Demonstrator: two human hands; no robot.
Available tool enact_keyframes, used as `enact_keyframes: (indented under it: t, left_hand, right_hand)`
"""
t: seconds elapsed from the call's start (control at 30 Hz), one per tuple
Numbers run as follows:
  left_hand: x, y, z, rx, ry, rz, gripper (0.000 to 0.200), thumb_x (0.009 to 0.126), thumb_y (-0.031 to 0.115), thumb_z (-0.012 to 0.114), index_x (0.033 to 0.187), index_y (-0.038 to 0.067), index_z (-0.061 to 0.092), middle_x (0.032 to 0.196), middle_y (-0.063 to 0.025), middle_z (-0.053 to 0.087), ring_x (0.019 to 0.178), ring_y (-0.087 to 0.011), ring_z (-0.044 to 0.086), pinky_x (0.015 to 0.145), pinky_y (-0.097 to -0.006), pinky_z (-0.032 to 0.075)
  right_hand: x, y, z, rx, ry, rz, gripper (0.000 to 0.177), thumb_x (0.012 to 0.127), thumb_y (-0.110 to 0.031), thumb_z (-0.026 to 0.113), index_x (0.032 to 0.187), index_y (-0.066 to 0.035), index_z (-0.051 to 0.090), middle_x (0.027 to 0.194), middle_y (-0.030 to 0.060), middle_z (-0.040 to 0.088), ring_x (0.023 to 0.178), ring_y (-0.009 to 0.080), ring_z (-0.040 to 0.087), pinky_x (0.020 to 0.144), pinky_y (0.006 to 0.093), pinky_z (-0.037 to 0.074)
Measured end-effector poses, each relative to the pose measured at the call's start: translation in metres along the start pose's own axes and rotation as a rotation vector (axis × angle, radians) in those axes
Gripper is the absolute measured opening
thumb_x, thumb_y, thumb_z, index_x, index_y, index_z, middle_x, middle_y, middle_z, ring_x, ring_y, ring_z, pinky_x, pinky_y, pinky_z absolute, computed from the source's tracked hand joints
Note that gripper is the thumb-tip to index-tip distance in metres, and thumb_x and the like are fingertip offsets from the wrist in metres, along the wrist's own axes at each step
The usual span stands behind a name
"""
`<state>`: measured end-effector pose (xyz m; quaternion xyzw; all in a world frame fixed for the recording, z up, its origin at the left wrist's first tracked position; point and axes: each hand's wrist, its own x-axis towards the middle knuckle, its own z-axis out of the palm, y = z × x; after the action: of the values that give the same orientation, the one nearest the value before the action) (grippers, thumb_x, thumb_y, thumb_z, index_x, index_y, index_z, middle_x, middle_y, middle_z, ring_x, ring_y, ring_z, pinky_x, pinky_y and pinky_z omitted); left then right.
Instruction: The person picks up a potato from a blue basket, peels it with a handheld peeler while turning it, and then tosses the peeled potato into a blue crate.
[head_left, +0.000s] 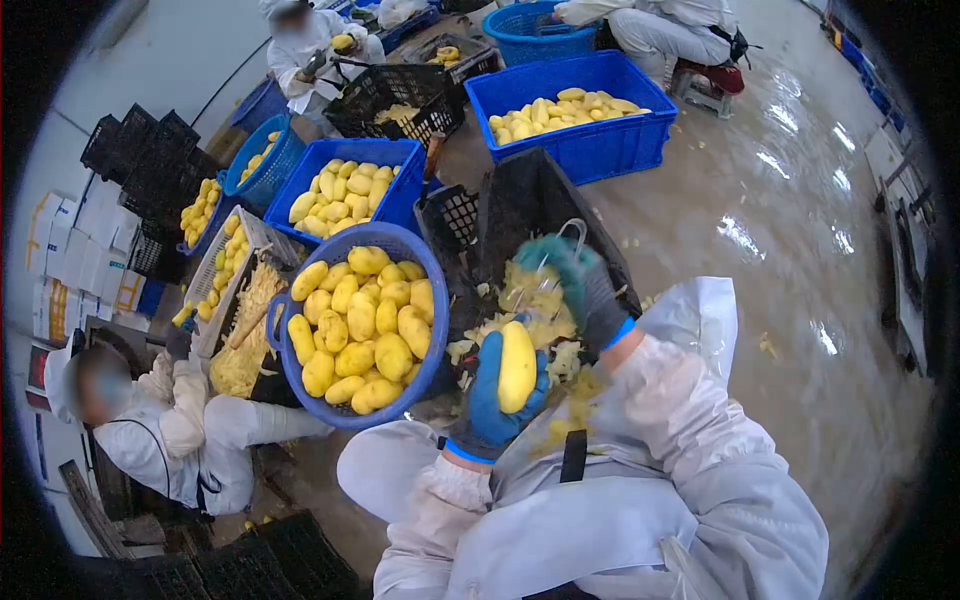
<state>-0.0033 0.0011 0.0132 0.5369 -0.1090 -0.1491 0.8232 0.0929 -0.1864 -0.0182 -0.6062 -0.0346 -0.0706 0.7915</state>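
A peeled yellow fruit (517,368) stands nearly upright in my left hand (495,395), whose blue-gloved fingers wrap round it. Just above and to the right is my right hand (580,285) in a green and grey glove, closed round a wire-like metal tool (572,232) and blurred by motion. Pale peelings (535,300) lie beneath both hands, in and around a black crate (535,185). Left of my hands, a round blue basket (437,345) holds several yellow fruits (365,320).
Blue bins (590,155) (400,150) of yellow fruit stand beyond the crate. A co-worker (150,430) sits at the left, another (300,55) at the back, and a third (665,35) at the upper right. Black crates (150,150) are stacked at the left. Wet floor (780,300) lies to the right.
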Motion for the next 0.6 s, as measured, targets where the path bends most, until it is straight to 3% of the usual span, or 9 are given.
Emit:
enact_keyframes:
  t: [0.07, 0.1, 0.13, 0.3, 0.37, 0.4, 0.5, 0.53, 0.6]
  left_hand:
    - [-0.003, -0.009, 0.013, -0.085, 0.004, -0.023, 0.067, 0.083, 0.014, 0.069, 0.136, -0.006, 0.035, 0.118, -0.0166, 0.054, 0.106, -0.0242, 0.055, 0.092, -0.0354, 0.046]
    - [-0.005, -0.005, 0.005, 0.382, 0.001, 0.113, 0.067, 0.083, 0.013, 0.069, 0.136, -0.007, 0.034, 0.119, -0.0165, 0.054, 0.105, -0.0237, 0.056, 0.091, -0.0349, 0.046]
    - [-0.003, -0.006, 0.0, 0.84, -0.011, 0.258, 0.067, 0.082, 0.013, 0.069, 0.136, -0.008, 0.034, 0.119, -0.0164, 0.054, 0.104, -0.0232, 0.057, 0.091, -0.0344, 0.047]
    - [-0.002, 0.001, 0.018, 0.077, 0.088, -0.163, 0.052, 0.098, 0.052, 0.043, 0.127, 0.01, 0.052, 0.101, -0.0112, 0.06, 0.082, -0.0244, 0.059, 0.059, -0.0277, 0.049]
    - [0.003, 0.003, 0.013, -0.268, 0.148, -0.359, 0.05, 0.097, 0.052, 0.044, 0.123, 0.01, 0.053, 0.101, -0.011, 0.061, 0.08, -0.0246, 0.059, 0.058, -0.0278, 0.049]
    - [0.002, 0.001, 0.015, -0.191, 0.132, -0.328, 0.05, 0.097, 0.052, 0.044, 0.123, 0.01, 0.053, 0.101, -0.0108, 0.061, 0.08, -0.0245, 0.059, 0.057, -0.0277, 0.049]
    - [-0.004, -0.003, 0.021, 0.394, 0.008, -0.058, 0.053, 0.097, 0.053, 0.043, 0.13, 0.011, 0.051, 0.1, -0.01, 0.061, 0.078, -0.0236, 0.06, 0.058, -0.027, 0.048]
    - [-0.005, -0.002, 0.023, 0.562, -0.022, 0.02, 0.055, 0.097, 0.053, 0.043, 0.133, 0.011, 0.05, 0.099, -0.0098, 0.062, 0.078, -0.0231, 0.06, 0.058, -0.0266, 0.048]
    - [-0.006, -0.002, 0.021, 0.549, -0.004, -0.031, 0.054, 0.097, 0.046, 0.046, 0.135, 0.008, 0.048, 0.1, -0.0098, 0.063, 0.08, -0.0217, 0.061, 0.061, -0.0268, 0.049]
  right_hand:
    - [-0.017, -0.033, -0.009, -0.263, -0.042, -0.162, 0.033, 0.101, -0.026, 0.042, 0.102, 0.0, 0.063, 0.096, 0.0093, 0.068, 0.096, 0.0204, 0.065, 0.091, 0.0348, 0.049]
    - [-0.025, -0.035, -0.001, -0.35, -0.054, -0.246, 0.029, 0.1, -0.023, 0.045, 0.101, 0.0, 0.063, 0.095, 0.009, 0.068, 0.093, 0.0208, 0.065, 0.089, 0.035, 0.05]
    - [-0.034, -0.025, 0.011, -0.446, -0.225, -0.458, 0.022, 0.093, -0.016, 0.051, 0.102, -0.001, 0.064, 0.096, 0.009, 0.068, 0.09, 0.0217, 0.066, 0.085, 0.035, 0.051]
    - [-0.011, 0.015, -0.014, -0.548, 0.039, -0.307, 0.027, 0.089, -0.015, 0.056, 0.11, 0.0, 0.065, 0.097, 0.0095, 0.068, 0.088, 0.0208, 0.066, 0.082, 0.0345, 0.051]
    - [-0.02, -0.004, -0.005, -0.174, -0.061, -0.099, 0.026, 0.091, -0.012, 0.054, 0.112, -0.002, 0.065, 0.097, 0.0094, 0.068, 0.086, 0.0205, 0.066, 0.081, 0.0334, 0.051]
    - [-0.032, -0.013, -0.001, 0.006, -0.114, 0.012, 0.027, 0.091, -0.011, 0.053, 0.114, -0.003, 0.065, 0.096, 0.0094, 0.068, 0.085, 0.0204, 0.065, 0.081, 0.0328, 0.051]
    - [-0.031, 0.017, 0.004, -0.456, -0.105, -0.363, 0.029, 0.096, -0.023, 0.054, 0.107, 0.002, 0.064, 0.086, 0.007, 0.066, 0.081, 0.0174, 0.064, 0.076, 0.031, 0.051]
    - [-0.015, 0.022, -0.013, -0.675, 0.004, -0.419, 0.028, 0.096, -0.023, 0.054, 0.105, 0.001, 0.064, 0.087, 0.008, 0.067, 0.081, 0.0176, 0.064, 0.075, 0.0312, 0.052]
    - [-0.005, 0.013, -0.021, 0.124, 0.066, -0.027, 0.023, 0.095, -0.019, 0.053, 0.104, -0.001, 0.065, 0.089, 0.0085, 0.068, 0.081, 0.0181, 0.065, 0.073, 0.0315, 0.053]
